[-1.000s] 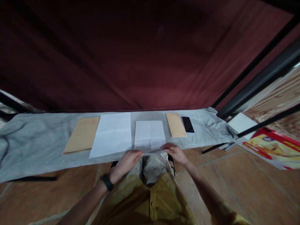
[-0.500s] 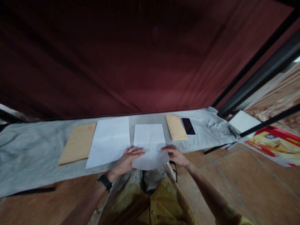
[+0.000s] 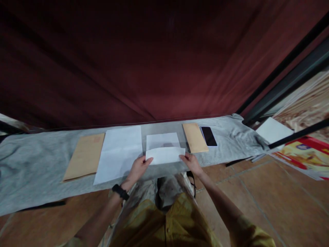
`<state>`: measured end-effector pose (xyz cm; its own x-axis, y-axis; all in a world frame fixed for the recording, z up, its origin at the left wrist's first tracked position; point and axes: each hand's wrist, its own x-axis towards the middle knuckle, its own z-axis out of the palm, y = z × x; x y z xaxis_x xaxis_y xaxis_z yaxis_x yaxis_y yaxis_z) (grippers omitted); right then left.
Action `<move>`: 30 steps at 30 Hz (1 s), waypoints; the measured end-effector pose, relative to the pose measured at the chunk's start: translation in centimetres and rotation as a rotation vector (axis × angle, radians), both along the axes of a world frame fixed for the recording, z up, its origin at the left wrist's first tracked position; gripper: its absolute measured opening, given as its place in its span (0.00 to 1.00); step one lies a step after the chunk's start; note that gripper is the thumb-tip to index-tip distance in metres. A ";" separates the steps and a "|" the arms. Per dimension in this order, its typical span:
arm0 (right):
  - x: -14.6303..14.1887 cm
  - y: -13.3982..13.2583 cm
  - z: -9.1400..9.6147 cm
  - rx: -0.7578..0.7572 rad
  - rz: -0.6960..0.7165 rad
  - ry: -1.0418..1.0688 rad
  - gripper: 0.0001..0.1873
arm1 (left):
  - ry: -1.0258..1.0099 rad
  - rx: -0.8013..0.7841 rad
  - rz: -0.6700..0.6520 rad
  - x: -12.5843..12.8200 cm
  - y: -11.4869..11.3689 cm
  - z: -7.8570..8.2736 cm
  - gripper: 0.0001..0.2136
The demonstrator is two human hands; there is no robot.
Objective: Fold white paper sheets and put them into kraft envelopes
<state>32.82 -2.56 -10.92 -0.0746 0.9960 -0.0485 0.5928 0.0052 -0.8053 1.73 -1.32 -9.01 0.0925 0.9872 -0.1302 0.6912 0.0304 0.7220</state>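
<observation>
A creased white sheet of paper [image 3: 164, 148] lies in the middle of a grey cloth [image 3: 38, 161], its near part lifted and folded up over the far part. My left hand [image 3: 138, 168] pinches the raised flap's left corner, and a black watch sits on that wrist. My right hand [image 3: 190, 163] pinches the flap's right corner. Both hands are closed on the paper's edge.
A larger white sheet [image 3: 118, 152] and a big brown envelope [image 3: 84, 156] lie to the left. A small brown envelope [image 3: 194, 137] and a black phone [image 3: 208, 136] lie to the right. Dark red curtain behind, tiled floor below, a colourful poster [image 3: 303, 154] at right.
The sheet's near edge, which hung over the cloth's front half a second ago, has been lifted and folded away from me over the sheet. Both hands moved forward with it.
</observation>
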 end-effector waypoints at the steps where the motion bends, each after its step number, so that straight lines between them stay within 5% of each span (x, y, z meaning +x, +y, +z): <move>1: -0.3 0.3 0.1 0.004 -0.024 -0.017 0.19 | 0.020 0.014 0.027 0.3 0.3 0.1 0.20; 8: -2.4 2.6 0.7 -0.028 -0.181 -0.431 0.21 | 0.421 -0.003 0.117 2.1 2.7 1.3 0.17; 16: -4.6 5.5 1.8 -0.064 -0.241 -0.711 0.22 | 0.531 -0.112 0.200 3.2 5.4 2.3 0.19; 30: -5.2 8.2 1.2 -0.060 -0.281 -0.786 0.24 | 0.584 -0.109 0.284 4.5 6.6 2.5 0.22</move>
